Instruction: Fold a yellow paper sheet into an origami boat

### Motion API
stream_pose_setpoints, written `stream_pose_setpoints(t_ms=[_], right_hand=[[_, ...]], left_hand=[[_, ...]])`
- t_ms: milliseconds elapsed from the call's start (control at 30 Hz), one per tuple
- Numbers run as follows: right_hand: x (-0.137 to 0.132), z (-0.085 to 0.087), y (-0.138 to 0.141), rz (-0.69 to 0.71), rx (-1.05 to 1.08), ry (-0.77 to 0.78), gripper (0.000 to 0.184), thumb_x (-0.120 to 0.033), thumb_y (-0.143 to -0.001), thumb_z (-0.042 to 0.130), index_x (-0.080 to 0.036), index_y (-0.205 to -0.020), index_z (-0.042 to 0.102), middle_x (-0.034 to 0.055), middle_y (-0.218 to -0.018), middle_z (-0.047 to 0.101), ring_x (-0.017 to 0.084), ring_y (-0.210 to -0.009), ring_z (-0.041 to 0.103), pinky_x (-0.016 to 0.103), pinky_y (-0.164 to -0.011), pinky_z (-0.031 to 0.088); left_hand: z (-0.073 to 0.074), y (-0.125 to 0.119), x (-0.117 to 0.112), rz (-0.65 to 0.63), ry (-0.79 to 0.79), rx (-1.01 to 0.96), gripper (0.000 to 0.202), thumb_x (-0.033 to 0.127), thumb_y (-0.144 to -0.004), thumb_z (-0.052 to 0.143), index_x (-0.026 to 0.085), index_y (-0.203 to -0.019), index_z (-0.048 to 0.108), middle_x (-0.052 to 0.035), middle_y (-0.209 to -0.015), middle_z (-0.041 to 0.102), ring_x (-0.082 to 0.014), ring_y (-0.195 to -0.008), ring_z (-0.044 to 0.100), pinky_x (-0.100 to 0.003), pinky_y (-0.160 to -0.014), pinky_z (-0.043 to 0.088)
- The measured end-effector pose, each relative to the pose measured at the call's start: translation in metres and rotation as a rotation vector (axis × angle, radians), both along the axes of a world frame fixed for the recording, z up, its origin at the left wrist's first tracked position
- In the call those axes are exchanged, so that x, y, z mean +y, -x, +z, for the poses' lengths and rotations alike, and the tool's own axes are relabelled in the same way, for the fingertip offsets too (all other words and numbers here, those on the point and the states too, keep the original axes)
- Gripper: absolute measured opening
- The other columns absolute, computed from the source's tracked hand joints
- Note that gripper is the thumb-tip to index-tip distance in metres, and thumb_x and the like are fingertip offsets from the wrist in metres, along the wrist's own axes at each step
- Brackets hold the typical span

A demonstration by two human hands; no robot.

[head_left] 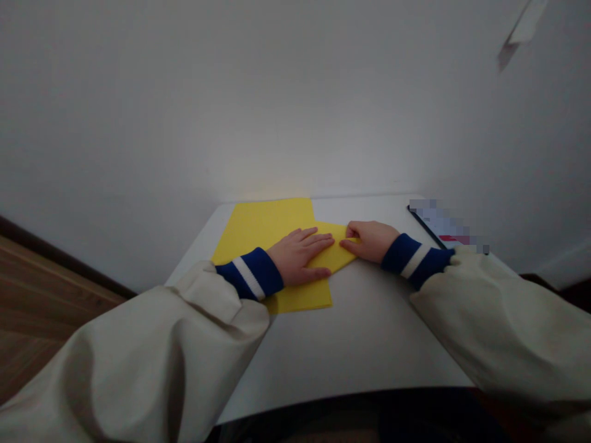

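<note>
Yellow paper (336, 258) lies partly over a larger yellow sheet (272, 226) on the white table (364, 341). My left hand (301, 255) rests flat and spread across that upper piece, while my right hand (373, 240) pinches its right end. Near my striped right cuff (418, 259), along the table's right edge, lies a dark-edged flat object (431, 224).

1. A plain pale wall (258, 92) fills the upper part of the frame.
2. A white table (369, 344) occupies the centre, its far edge at the wall.
3. Brown wooden furniture (28, 314) shows at the lower left.
4. Dim, greyish light covers the whole frame.
</note>
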State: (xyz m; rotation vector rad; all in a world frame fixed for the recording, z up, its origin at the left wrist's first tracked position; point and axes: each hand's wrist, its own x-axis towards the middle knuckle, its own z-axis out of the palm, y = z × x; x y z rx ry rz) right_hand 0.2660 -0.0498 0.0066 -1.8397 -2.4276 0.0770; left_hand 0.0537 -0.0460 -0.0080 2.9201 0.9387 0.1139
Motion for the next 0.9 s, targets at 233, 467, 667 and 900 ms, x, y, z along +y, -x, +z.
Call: stream_pose_setpoints(t_ms=[233, 467, 667, 900], right_hand=[[0.0005, -0.0001, 0.0005, 0.005, -0.009, -0.004, 0.028, -0.047, -0.079, 0.044, -0.022, -0.082, 0.056, 0.0059, -0.082, 0.066, 0.019, -0.072, 0.057, 0.028, -0.054, 0.03], [0.0011, -0.0026, -0.0012, 0.007, -0.03, -0.017, 0.029, -0.046, -0.08, 0.042, -0.021, -0.081, 0.056, 0.0068, -0.083, 0.066, 0.019, -0.073, 0.058, 0.028, -0.054, 0.03], [0.0021, -0.0042, -0.0015, 0.013, -0.061, -0.036, 0.031, -0.047, -0.082, 0.038, -0.02, -0.082, 0.056, 0.0073, -0.083, 0.067, 0.02, -0.072, 0.059, 0.028, -0.054, 0.03], [0.0018, -0.0048, -0.0015, 0.005, -0.043, -0.037, 0.031, -0.047, -0.081, 0.039, -0.021, -0.081, 0.056, 0.0063, -0.083, 0.067, 0.02, -0.072, 0.058, 0.028, -0.053, 0.029]], left_hand=[[0.0011, -0.0007, -0.0013, 0.007, -0.006, 0.0, 0.07, 0.059, -0.082, 0.042, 0.018, -0.137, 0.032, -0.0083, -0.143, 0.036, -0.0283, -0.131, 0.028, -0.043, -0.108, 0.018], [0.0029, -0.0006, -0.0023, 0.042, -0.001, 0.039, 0.066, 0.051, -0.087, 0.038, 0.013, -0.14, 0.027, -0.0106, -0.143, 0.035, -0.0274, -0.132, 0.026, -0.04, -0.108, 0.019], [0.0054, -0.0015, -0.0044, 0.058, -0.011, 0.074, 0.069, 0.053, -0.087, 0.038, 0.013, -0.141, 0.024, -0.0119, -0.144, 0.033, -0.0272, -0.132, 0.026, -0.04, -0.108, 0.019], [0.0038, -0.0013, -0.0026, 0.054, 0.003, 0.08, 0.075, 0.057, -0.083, 0.042, 0.013, -0.141, 0.023, -0.0125, -0.145, 0.031, -0.0278, -0.133, 0.024, -0.041, -0.109, 0.018]])
